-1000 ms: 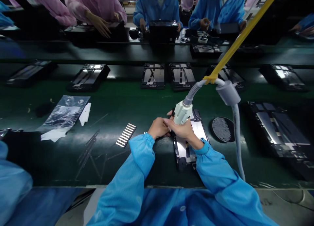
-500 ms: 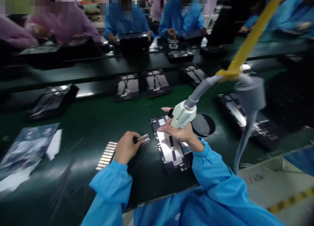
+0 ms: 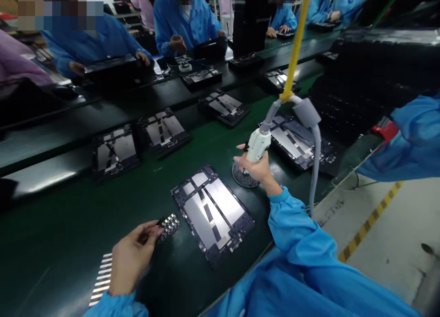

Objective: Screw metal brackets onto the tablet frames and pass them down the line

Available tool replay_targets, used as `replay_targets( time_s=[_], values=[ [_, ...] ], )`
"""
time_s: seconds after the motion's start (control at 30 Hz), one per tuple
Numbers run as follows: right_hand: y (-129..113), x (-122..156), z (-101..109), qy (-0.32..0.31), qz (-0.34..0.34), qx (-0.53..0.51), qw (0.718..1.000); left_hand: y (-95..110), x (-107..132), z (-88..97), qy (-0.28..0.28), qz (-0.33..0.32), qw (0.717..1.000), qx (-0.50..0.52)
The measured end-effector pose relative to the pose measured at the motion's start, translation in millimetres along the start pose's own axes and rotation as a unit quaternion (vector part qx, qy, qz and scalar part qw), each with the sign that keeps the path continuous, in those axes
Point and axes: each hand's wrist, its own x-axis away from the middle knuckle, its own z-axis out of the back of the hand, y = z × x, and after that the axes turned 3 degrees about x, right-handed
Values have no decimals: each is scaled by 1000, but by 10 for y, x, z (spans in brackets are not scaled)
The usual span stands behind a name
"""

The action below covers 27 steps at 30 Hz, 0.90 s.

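In my right hand (image 3: 256, 168) is a pale green electric screwdriver (image 3: 259, 145), held upright with a grey cable from its top. Its lower end is over a round black perforated disc (image 3: 240, 175) full of small holes. My left hand (image 3: 135, 253) pinches a small dark plate with rows of shiny metal pieces (image 3: 171, 223) between thumb and fingers, just above the table. Between my hands lies an opened tablet (image 3: 192, 216), its silver battery panels and dark ribbon strips facing up. Next to my left wrist lies a striped strip sheet (image 3: 102, 280).
More opened tablets (image 3: 115, 154) lie along the green table (image 3: 147, 184), one (image 3: 295, 140) behind my right hand. A yellow strap (image 3: 298, 41) holds up the screwdriver's cable (image 3: 316, 165). Co-workers in blue (image 3: 187, 21) sit across the bench; a blue sleeve (image 3: 405, 142) is at the right.
My view has swung to the right. The screwdriver has moved off the tablet to over the round disc. My left hand still holds the small plate.
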Motion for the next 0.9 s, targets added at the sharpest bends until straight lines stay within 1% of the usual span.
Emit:
replay_targets(
  time_s=[0.07,0.1,0.17,0.2,0.23,0.3,0.33,0.37,0.4,0.47,0.53,0.6,0.67,0.77,0.83,0.9],
  values=[
    [-3,-6,-24,-9,-18,0,1000,-6,76,-39,49,-68,992,-90],
    [-4,-8,-32,-11,-25,-2,1000,-6,116,-55,69,-103,985,-118],
    [-6,-9,-44,-8,-32,-6,999,8,195,-76,92,-168,972,-135],
    [-5,-6,-50,-5,-32,-5,999,24,232,-81,99,-190,968,-129],
    [-2,-2,-55,-2,-29,-4,1000,43,266,-84,109,-198,967,-118],
    [12,5,-65,2,-19,1,1000,85,327,-86,138,-176,971,-88],
    [23,8,-67,1,-13,4,1000,103,351,-89,148,-149,975,-71],
    [35,9,-66,-1,-9,8,1000,116,371,-94,146,-119,981,-53],
    [45,9,-61,-3,-7,11,1000,124,388,-103,131,-91,987,-30],
    [44,16,-47,-8,-4,11,1000,128,413,-131,78,-57,995,32],
    [-9,41,-47,-5,5,4,1000,127,440,-174,28,-52,994,97],
    [-126,88,-96,2,22,-9,1000,134,470,-230,2,-56,988,144],
    [-280,151,-228,-16,37,-27,999,157,487,-298,-2,-39,983,180],
    [-468,272,-598,-99,34,-62,993,208,449,-405,19,-11,975,220],
    [-501,359,-908,-164,22,-74,983,234,387,-466,40,-14,972,230],
    [-449,426,-1193,-217,13,-63,974,231,314,-504,64,-12,970,236]
  ],
)
